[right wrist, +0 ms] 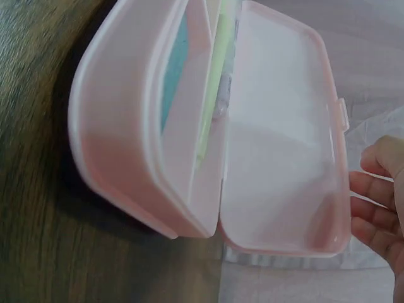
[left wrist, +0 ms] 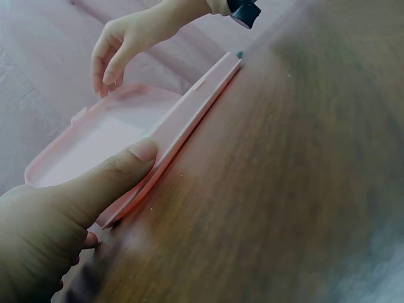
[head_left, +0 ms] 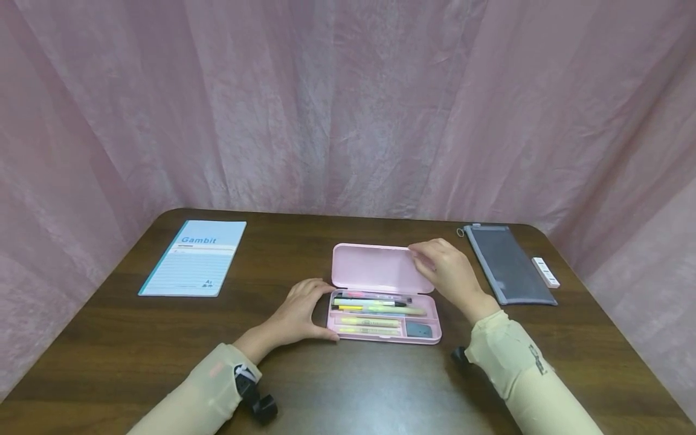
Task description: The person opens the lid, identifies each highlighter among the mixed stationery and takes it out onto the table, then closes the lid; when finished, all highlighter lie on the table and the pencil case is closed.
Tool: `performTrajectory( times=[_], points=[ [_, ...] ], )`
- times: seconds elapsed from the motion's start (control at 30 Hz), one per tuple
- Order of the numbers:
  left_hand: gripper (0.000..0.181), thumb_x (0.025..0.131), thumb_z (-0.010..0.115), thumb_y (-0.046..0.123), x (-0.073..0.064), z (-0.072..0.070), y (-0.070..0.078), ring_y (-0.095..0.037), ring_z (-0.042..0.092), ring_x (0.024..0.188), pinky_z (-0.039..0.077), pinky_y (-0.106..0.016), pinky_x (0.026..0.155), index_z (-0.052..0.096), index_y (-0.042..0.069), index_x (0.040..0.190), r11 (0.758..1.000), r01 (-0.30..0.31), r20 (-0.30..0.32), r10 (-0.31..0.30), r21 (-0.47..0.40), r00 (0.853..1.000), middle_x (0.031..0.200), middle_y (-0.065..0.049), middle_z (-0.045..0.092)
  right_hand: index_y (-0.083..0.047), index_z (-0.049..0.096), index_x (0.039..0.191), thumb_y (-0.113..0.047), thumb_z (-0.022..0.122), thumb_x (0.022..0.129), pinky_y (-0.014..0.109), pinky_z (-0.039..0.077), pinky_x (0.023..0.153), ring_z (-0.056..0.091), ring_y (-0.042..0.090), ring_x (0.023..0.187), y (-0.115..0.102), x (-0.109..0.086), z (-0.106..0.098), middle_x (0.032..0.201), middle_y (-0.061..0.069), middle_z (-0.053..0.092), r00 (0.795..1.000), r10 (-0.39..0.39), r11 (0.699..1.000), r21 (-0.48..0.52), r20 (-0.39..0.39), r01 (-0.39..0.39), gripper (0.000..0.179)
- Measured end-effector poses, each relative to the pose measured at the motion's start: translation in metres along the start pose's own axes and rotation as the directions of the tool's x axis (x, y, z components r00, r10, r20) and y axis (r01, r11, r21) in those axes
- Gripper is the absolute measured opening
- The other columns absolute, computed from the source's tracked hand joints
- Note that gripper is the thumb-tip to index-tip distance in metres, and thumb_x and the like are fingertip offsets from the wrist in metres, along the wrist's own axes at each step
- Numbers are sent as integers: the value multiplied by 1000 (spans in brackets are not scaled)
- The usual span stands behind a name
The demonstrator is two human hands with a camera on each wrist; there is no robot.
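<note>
A pink pencil case (head_left: 388, 341) lies on the table with its lid (head_left: 375, 270) raised at the back. Inside are several pens and highlighters (head_left: 370, 323), plus a blue-grey block (head_left: 418, 329) in the front right compartment. My left hand (head_left: 296, 314) holds the case's left end, thumb at the front corner and fingers at the back; in the left wrist view the thumb (left wrist: 120, 170) presses on the front wall. At the lid's upper right corner is my right hand (head_left: 451, 272). In the right wrist view its fingertips (right wrist: 363, 208) touch the lid's outer edge, the thumb standing apart.
A light blue notebook (head_left: 196, 260) lies at the left of the brown table (head_left: 348, 386). On the right lie a grey mesh zip pouch (head_left: 508, 266) and a small white block (head_left: 545, 272) beside it. A pink curtain (head_left: 348, 109) hangs behind the table.
</note>
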State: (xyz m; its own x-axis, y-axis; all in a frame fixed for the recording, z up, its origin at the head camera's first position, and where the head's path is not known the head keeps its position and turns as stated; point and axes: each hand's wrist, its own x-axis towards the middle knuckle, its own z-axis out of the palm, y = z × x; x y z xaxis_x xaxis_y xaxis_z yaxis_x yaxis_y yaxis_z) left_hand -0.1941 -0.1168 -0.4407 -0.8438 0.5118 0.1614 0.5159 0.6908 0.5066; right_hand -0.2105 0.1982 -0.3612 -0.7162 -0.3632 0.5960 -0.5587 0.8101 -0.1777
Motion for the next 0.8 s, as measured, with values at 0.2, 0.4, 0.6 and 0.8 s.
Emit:
performTrajectory(
  times=[0.2,0.4,0.6,0.8],
  points=[
    [93,60,84,59,-1,0,1,-34,36,137,25,-56,116,51,12,134,1000,-6,-7,6,15,1000,141,-13,49,-7,68,116,-17,66,90,50,46,100,61,31,114,6,2,3,118,13,69,975,122,989,59,186,-135,28],
    [94,59,83,61,0,0,1,-33,34,139,25,-57,116,51,14,135,1000,11,3,-11,23,1000,143,-12,47,-7,63,125,-20,64,91,55,41,106,54,35,124,11,4,7,130,14,62,932,195,966,104,305,-236,36],
    [93,60,84,59,0,1,1,-32,34,139,25,-56,116,51,14,134,1000,9,2,-9,18,1000,143,-11,47,-8,60,128,-21,60,94,55,40,107,52,36,126,21,4,16,132,15,61,906,198,953,143,374,-267,37],
    [92,60,84,58,0,1,0,-32,35,138,26,-56,115,52,14,134,1000,-1,1,1,15,1000,142,-11,48,-8,60,129,-19,55,97,54,41,106,54,35,125,28,4,27,130,15,62,890,194,947,156,412,-279,34]
  ],
)
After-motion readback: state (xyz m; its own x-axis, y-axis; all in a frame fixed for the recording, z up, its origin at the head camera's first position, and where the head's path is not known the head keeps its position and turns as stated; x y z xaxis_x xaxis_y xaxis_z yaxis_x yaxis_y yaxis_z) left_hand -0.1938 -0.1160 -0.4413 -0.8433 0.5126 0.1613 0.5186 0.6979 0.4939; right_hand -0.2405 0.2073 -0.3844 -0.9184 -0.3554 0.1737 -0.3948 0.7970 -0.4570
